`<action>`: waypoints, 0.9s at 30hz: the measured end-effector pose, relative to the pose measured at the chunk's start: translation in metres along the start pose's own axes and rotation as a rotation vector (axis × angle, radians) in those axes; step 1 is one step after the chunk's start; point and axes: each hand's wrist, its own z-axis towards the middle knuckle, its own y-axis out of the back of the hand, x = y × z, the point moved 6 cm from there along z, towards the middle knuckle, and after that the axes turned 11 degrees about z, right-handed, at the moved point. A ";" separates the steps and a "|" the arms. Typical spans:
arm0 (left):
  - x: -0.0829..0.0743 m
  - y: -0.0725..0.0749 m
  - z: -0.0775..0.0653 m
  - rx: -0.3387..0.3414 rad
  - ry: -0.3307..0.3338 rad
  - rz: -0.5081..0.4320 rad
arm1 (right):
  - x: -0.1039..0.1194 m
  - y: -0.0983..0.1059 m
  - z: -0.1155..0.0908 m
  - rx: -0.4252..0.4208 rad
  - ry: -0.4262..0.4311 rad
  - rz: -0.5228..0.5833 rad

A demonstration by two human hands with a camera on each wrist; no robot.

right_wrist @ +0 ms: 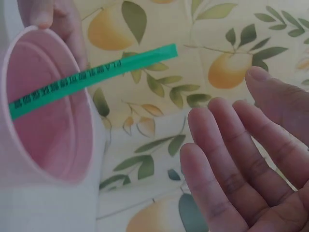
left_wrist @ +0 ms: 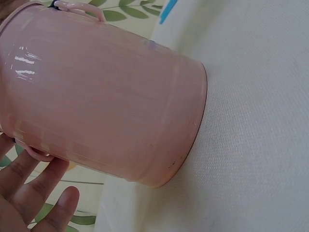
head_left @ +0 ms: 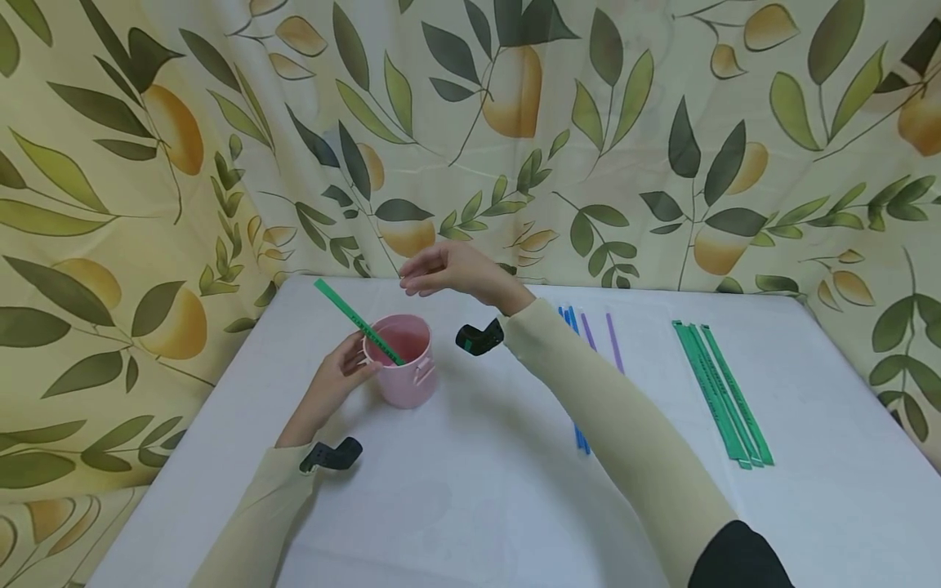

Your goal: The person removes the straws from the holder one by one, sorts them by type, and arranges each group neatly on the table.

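A small pink bucket point(head_left: 408, 387) with little side handles stands on the white table, left of centre. One straw in a printed green wrapper point(head_left: 345, 309) leans inside it, its upper end sticking out over the rim toward the back left. My left hand point(head_left: 340, 372) grips the bucket at its left side near the rim, thumb in front; in the left wrist view its fingers lie by a handle point(left_wrist: 36, 153). Behind and above the bucket, my right hand point(head_left: 459, 272) hangs in the air with relaxed fingers point(right_wrist: 227, 164), holding nothing and apart from the straw.
Several green-wrapped straws point(head_left: 724, 396) lie side by side on the table point(head_left: 478, 506) at the right. Blue straws point(head_left: 581, 441) and purple straws point(head_left: 614, 343) lie nearer the middle, partly hidden by my right sleeve point(head_left: 610, 416). A fruit-patterned curtain point(head_left: 470, 188) hangs behind the table.
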 end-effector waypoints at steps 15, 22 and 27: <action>0.002 0.001 -0.001 0.014 -0.008 -0.015 | -0.007 -0.036 0.041 -0.002 -0.061 0.030; 0.001 0.000 -0.002 0.016 -0.011 -0.026 | -0.013 -0.051 0.056 0.000 -0.083 -0.029; 0.001 0.000 -0.002 0.018 -0.017 -0.038 | -0.017 -0.058 0.064 0.017 -0.101 -0.068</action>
